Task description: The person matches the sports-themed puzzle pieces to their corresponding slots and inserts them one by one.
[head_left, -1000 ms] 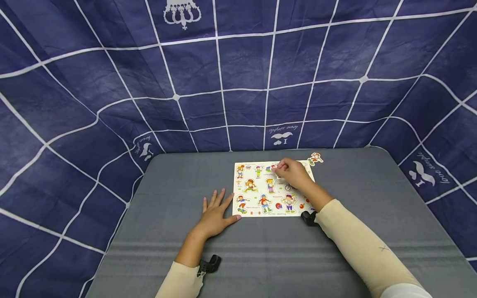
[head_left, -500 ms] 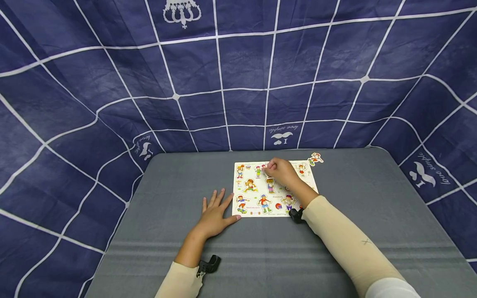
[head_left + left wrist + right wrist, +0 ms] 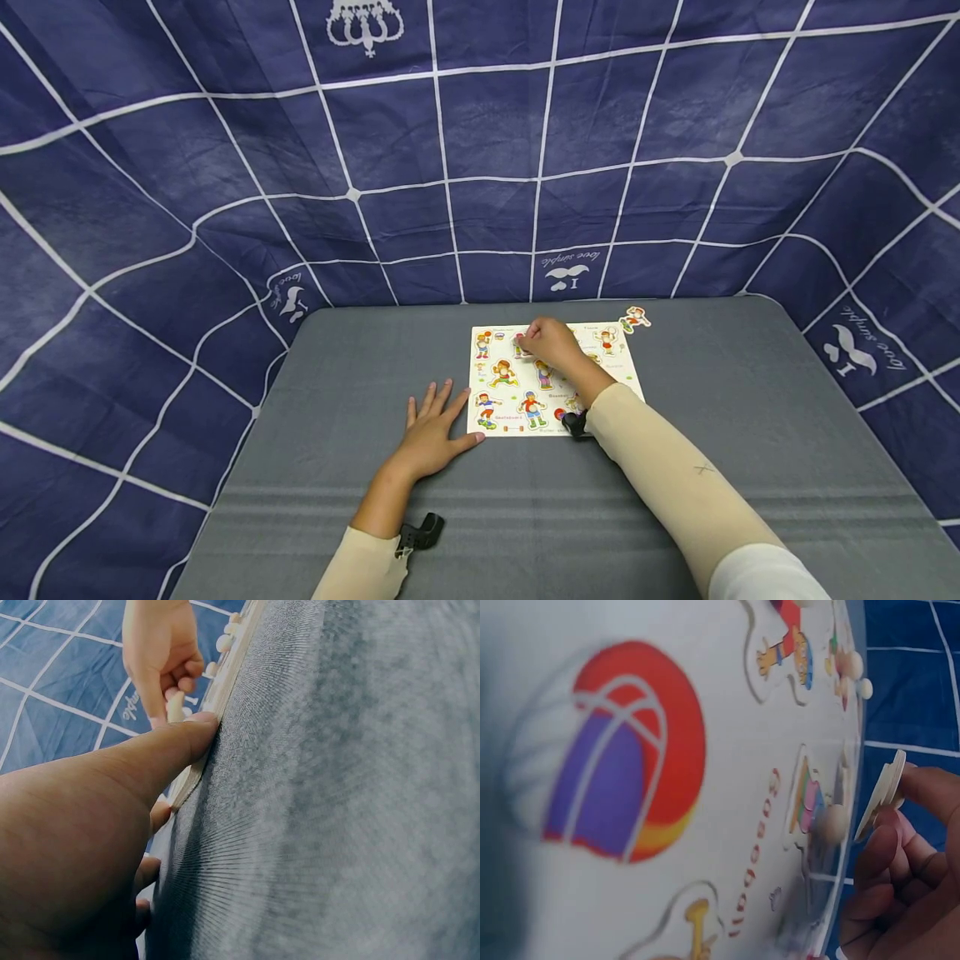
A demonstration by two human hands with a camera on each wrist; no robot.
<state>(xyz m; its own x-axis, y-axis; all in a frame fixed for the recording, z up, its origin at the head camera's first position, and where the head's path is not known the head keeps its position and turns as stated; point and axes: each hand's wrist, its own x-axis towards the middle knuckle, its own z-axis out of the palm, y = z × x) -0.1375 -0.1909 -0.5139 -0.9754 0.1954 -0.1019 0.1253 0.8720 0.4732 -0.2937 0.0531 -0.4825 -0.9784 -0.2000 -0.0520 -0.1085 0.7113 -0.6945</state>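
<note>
Grey table [image 3: 337, 375], blue checked backdrop. Puzzle board [image 3: 510, 392] lies centre-far. Right hand [image 3: 551, 342] pinches a puzzle piece [image 3: 885, 791] over the board's far part. Left hand [image 3: 431, 433] flat, fingers spread, thumb touching the board's near-left edge.

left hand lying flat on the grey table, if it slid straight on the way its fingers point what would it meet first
Probably the near left edge of the white wooden puzzle board: the left hand points up and right, its thumb already touching that edge. Depth is hard to judge.

Puzzle board [image 3: 517, 392] partly hidden under the right forearm; its printed captions too small.
</note>
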